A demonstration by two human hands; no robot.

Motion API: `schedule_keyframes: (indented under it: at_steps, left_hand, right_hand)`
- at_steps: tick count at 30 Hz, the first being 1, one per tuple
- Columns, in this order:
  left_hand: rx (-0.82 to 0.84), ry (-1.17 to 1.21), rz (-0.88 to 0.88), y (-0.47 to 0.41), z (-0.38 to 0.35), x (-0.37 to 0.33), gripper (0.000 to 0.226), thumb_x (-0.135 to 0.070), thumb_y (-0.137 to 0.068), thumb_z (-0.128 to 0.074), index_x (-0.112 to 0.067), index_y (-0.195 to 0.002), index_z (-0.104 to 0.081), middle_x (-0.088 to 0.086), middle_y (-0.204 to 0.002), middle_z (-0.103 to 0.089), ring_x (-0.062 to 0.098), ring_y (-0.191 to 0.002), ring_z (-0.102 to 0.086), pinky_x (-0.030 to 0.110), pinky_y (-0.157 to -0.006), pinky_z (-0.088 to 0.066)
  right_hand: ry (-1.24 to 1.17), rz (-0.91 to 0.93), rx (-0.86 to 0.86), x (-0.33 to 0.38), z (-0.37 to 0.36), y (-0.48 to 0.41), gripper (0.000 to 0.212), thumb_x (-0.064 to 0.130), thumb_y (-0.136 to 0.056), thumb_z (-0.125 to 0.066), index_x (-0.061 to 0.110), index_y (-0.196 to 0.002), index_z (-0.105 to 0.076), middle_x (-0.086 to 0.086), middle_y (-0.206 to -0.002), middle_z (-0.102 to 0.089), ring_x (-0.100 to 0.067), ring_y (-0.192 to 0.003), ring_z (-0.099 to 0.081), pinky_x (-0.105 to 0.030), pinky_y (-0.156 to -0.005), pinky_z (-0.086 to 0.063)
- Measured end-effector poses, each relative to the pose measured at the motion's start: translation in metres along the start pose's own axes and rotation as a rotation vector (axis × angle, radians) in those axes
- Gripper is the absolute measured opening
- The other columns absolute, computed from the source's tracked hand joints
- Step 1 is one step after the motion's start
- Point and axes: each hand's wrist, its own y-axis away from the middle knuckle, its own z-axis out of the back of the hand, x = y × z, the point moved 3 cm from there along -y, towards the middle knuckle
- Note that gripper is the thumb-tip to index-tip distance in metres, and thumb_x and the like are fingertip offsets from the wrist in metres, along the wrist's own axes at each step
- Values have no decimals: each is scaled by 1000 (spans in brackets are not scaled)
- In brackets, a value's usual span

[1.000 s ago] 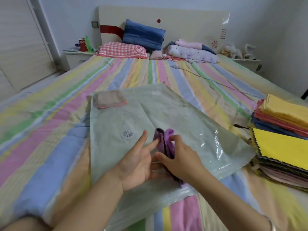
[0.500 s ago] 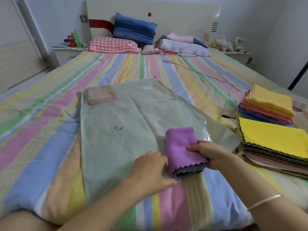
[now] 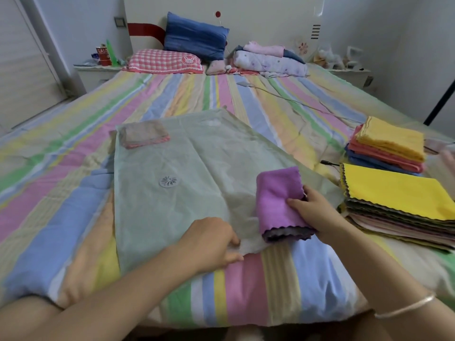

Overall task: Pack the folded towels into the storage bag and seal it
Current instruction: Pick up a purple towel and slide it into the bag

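Observation:
A pale green see-through storage bag (image 3: pixel 197 183) lies flat on the striped bed, with a round valve (image 3: pixel 169 181) on top. One folded pinkish towel (image 3: pixel 145 137) shows through its far left corner. My right hand (image 3: pixel 314 209) grips a folded purple towel (image 3: pixel 278 200) resting on the bag's near right part. My left hand (image 3: pixel 211 239) pinches the bag's near edge, just left of the purple towel. At the right lie a flat stack of unfolded cloths with a yellow one on top (image 3: pixel 396 193) and a pile of folded towels, yellow over pink and blue (image 3: pixel 389 146).
The striped bed sheet (image 3: pixel 73 188) spreads all round the bag. Pillows (image 3: pixel 194 38) and bundled bedding (image 3: pixel 268 61) sit by the headboard. A thin cable (image 3: pixel 295 100) runs across the far half of the bed. A bedside table with bottles (image 3: pixel 103 57) stands far left.
The purple towel went from bunched between both hands to a flat fold held by my right hand. My left hand moved down to the bag's near edge and took hold of it.

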Motion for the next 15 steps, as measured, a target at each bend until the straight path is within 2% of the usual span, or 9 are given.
schedule_keyframes:
  at_steps: [3,5,8,10,13,15]
  left_hand:
    - [47,104,-14,-1,3,5,34,-48,-89,-55,-30,-115,-68,-13,-119,-66,14,-106,-61,27,-83,-48]
    - [62,153,-4,-1,7,7,28,-36,-92,-52,-25,-107,-71,-8,-109,-69,15,-96,-63,27,-79,-48]
    - [-48,183,53,-3,16,10,26,-31,-88,-50,-16,-88,-71,1,-87,-69,19,-80,-63,33,-75,-51]
    - [-123,261,124,-3,25,15,21,-32,-90,-55,-22,-89,-74,-4,-85,-72,13,-76,-65,29,-74,-52]
    - [-242,403,191,0,44,19,18,-32,-90,-61,-30,-77,-74,-16,-69,-69,1,-64,-65,24,-67,-51]
    - [-301,476,210,2,56,20,15,-31,-88,-63,-29,-84,-77,-16,-71,-70,3,-66,-67,28,-69,-55]
  right_hand:
    - [-186,10,26,4,14,9,28,2,-94,-53,10,-121,-55,-9,-100,-67,-20,-83,-65,-30,-70,-52]
    - [-268,15,67,9,19,18,26,1,-95,-53,11,-119,-57,-9,-97,-68,-19,-79,-65,-28,-67,-53]
    - [-356,29,186,17,23,34,30,2,-93,-55,15,-120,-59,-11,-103,-71,-20,-80,-68,-27,-64,-56]
    - [-392,31,336,23,22,47,33,2,-87,-58,17,-116,-62,-9,-103,-73,-19,-80,-70,-26,-65,-58]
    - [-207,-21,637,25,14,65,37,7,-79,-63,19,-113,-65,-6,-108,-73,-20,-92,-70,-26,-77,-57]
    - [18,-48,748,20,6,69,35,9,-86,-64,19,-119,-63,-6,-115,-70,-23,-105,-66,-30,-89,-53]
